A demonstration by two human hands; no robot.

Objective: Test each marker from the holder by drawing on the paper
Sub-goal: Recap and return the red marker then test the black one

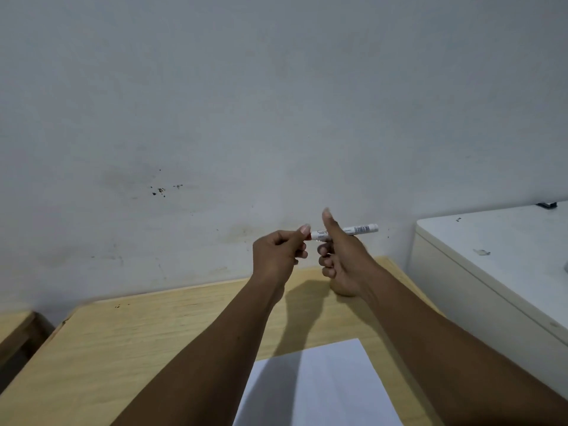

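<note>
A white marker [359, 229] with a printed label lies level in the air above the far end of the wooden table [138, 333]. My right hand [344, 259] grips its barrel, thumb raised. My left hand [279, 253] pinches the marker's left end, where a bit of red shows, probably its cap. A white sheet of paper [319, 388] lies on the table near me, between my forearms. A small tan object [339, 290], perhaps the holder, is mostly hidden behind my right hand.
A pale wall with dark specks [159, 190] stands right behind the table. A white cabinet or appliance [491, 256] sits close on the right. Part of another wooden surface [15, 327] shows at the left edge.
</note>
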